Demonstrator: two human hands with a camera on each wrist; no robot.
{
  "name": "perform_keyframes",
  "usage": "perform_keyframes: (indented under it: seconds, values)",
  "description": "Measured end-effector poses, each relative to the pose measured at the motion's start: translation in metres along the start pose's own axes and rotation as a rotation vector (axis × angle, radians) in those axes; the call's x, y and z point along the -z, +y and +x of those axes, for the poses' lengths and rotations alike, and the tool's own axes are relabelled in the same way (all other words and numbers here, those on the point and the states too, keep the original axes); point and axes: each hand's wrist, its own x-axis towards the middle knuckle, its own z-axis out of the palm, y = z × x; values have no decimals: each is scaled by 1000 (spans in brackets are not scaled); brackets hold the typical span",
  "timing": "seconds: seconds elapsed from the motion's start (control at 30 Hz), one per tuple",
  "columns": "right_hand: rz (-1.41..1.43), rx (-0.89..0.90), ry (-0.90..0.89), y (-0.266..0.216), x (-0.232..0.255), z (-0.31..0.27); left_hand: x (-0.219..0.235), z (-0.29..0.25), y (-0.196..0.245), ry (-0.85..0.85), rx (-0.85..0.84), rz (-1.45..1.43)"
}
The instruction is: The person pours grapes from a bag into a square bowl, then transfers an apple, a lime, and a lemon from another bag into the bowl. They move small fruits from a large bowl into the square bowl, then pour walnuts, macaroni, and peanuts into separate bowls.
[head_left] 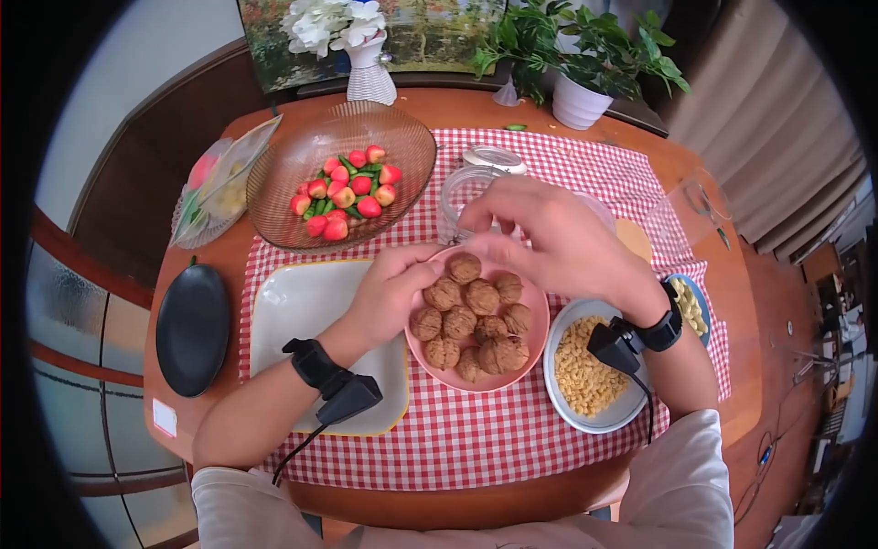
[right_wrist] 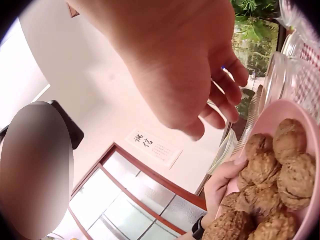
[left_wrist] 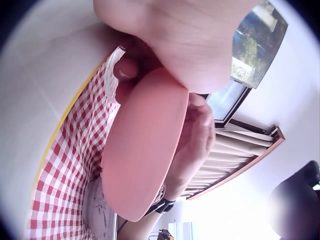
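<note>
A pink bowl (head_left: 541, 337) full of walnuts (head_left: 459, 322) is tilted in the left hand (head_left: 389, 291), its thumb over the rim. From the left wrist, the bowl's smooth underside (left_wrist: 145, 140) shows, with that hand's fingers beneath it. Over the bowl's far right edge hovers the right hand (head_left: 558, 236), fingers loosely bent and spread. Nothing shows between those fingers in the right wrist view, where the right hand (right_wrist: 175, 70) is apart from the walnuts (right_wrist: 295, 180). An open glass jar (head_left: 455, 203) stands just beyond the bowl, partly hidden by the right hand.
A white tray (head_left: 302, 302) and black plate (head_left: 192, 329) lie left. Behind is a ribbed bowl (head_left: 274, 192) of red fruits and green pods. A light bowl of yellow pieces (head_left: 585, 371) sits right, beside a blue-rimmed dish (head_left: 690, 306). A lid (head_left: 494, 157) lies behind the jar.
</note>
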Motion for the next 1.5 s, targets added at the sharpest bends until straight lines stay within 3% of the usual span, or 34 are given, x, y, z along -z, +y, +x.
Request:
perform_keyframes:
  seconds: [0.03, 0.1, 0.13, 0.47, 0.67, 0.7, 0.77, 0.87, 1.4, 1.5]
  values:
    - [6, 8, 2, -6, 2, 1, -1, 0, 2, 7, 1, 7]
    - [54, 103, -258, -14, 4, -4, -2, 1, 6, 16, -68, -28]
    - [-44, 132, -307, -15, 3, -11, 3, 2, 5, -5, -16, -65]
    - [-112, 12, -457, -22, 8, -30, -7, 5, 27, -142, 176, -222]
    - [58, 43, -349, -12, 34, -22, -17, 23, 36, -209, 171, -71]
    - [53, 36, -350, -7, 33, -21, -20, 23, 36, -152, 171, -17]
    - [54, 34, 84, 10, 26, -20, -21, 26, 30, -98, 161, 30]
    - [-145, -18, 223, 21, 20, -16, -18, 28, 11, -173, 199, -110]
    - [-122, -118, 7, 45, 0, -15, -17, 27, 9, -227, 104, -20]
    - [-154, -224, -70, 36, 1, -15, -19, 26, 9, -195, 139, -113]
